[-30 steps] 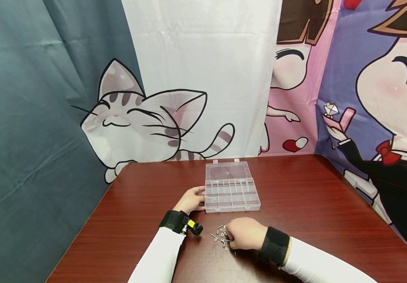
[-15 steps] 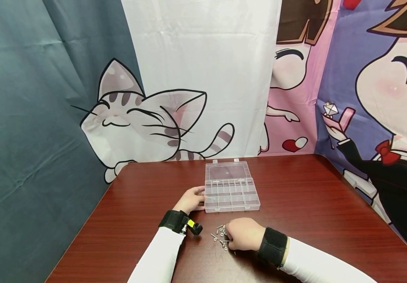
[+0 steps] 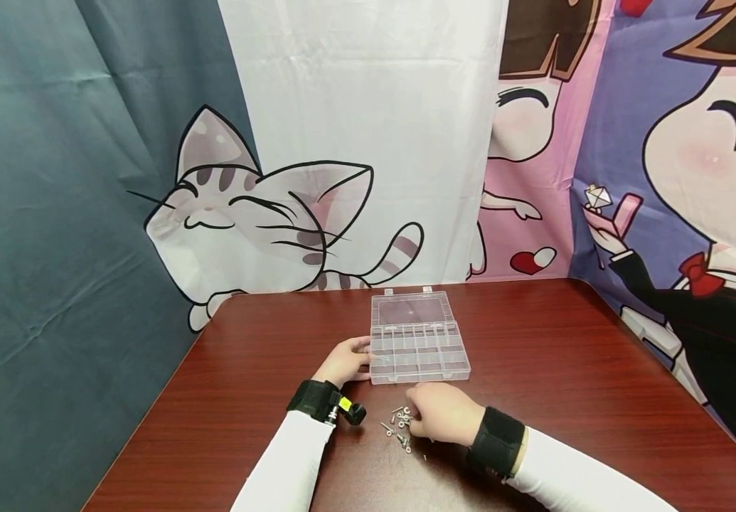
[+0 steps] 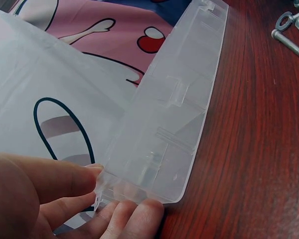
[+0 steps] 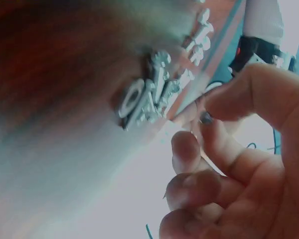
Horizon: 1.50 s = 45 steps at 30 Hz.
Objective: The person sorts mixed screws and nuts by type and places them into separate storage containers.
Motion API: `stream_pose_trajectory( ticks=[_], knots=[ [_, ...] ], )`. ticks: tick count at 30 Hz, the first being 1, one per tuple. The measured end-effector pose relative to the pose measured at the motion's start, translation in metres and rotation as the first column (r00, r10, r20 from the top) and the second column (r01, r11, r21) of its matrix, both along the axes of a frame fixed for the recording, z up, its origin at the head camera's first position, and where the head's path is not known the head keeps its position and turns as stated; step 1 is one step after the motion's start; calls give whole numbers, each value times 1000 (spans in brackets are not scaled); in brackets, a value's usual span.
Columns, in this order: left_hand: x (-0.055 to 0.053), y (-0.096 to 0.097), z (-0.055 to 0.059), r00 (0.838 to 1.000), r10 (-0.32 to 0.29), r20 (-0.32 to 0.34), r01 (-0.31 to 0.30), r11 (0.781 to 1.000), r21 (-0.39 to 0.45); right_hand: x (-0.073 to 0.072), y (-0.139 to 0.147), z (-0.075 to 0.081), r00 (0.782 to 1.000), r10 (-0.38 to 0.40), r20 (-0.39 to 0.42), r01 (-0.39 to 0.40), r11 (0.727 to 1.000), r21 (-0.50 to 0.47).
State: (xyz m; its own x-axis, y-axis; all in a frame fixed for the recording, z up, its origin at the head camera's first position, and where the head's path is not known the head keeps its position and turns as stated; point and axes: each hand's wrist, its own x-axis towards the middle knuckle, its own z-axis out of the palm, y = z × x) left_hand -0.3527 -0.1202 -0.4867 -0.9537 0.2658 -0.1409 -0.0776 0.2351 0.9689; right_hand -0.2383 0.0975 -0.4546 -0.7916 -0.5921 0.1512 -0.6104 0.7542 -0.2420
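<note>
A clear plastic compartment box (image 3: 420,363) lies on the table with its lid (image 3: 412,309) folded back. My left hand (image 3: 344,363) holds the box's left end, its fingertips at the corner in the left wrist view. Just in front of the box, my right hand (image 3: 444,412) is over the right side of a small pile of screws, nuts and washers (image 3: 401,421). In the right wrist view, its thumb and forefinger pinch a small metal screw (image 5: 206,118), mostly hidden with only one end showing. A flat washer (image 5: 132,98) and several screws lie beside those fingers.
The dark red wooden table (image 3: 265,334) runs back to printed cloth hangings (image 3: 368,107). One loose screw (image 4: 288,43) lies off the box's front side in the left wrist view. A tiny metal piece (image 3: 425,458) sits apart from the pile.
My right hand has risen slightly away from me, toward the box, uncovering the front of the pile. The left hand and the box have stayed in place.
</note>
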Motion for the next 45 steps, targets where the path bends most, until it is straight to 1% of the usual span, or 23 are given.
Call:
stream_pose_trajectory(
  ticks=[4,10,14,18,21,24,29,34,40,43,45],
  knots=[
    [0,-1,-1,1000,0,1,0,1000,2,-7,0,2,1000,-9,-10,8,996,-92],
    [-1,0,-3,1000,-3,-10,3,1000,10,-21,-1,0,995,-55,-78,36,974,-225],
    [0,0,-1,1000,2,-10,-2,1000,15,-34,-3,-2,991,-95,-95,67,962,-265],
    [2,-1,1,1000,-3,-9,4,1000,13,-50,-9,1,989,-129,-74,102,952,-288],
    [2,-2,2,1000,-9,-11,9,1000,11,-65,-16,4,985,-155,-71,129,949,-288],
    [3,-2,2,1000,-3,-6,3,1000,2,-80,-23,6,980,-175,-92,144,951,-273],
    [3,-2,3,1000,11,-6,-11,1000,-13,-98,-33,7,979,-170,-112,139,960,-242],
    [4,0,3,1000,6,-1,-6,1000,-14,-109,-40,4,979,-174,-108,148,966,-212],
    [4,0,5,1000,17,3,-17,1000,-19,-119,-46,-5,975,-181,-133,156,972,-176],
    [4,-1,6,1000,23,4,-23,999,-23,-122,-50,-7,972,-190,-135,168,973,-158],
    [5,-2,6,1000,26,9,-25,999,-26,-123,-52,-6,972,-200,-121,182,973,-143]
  ],
)
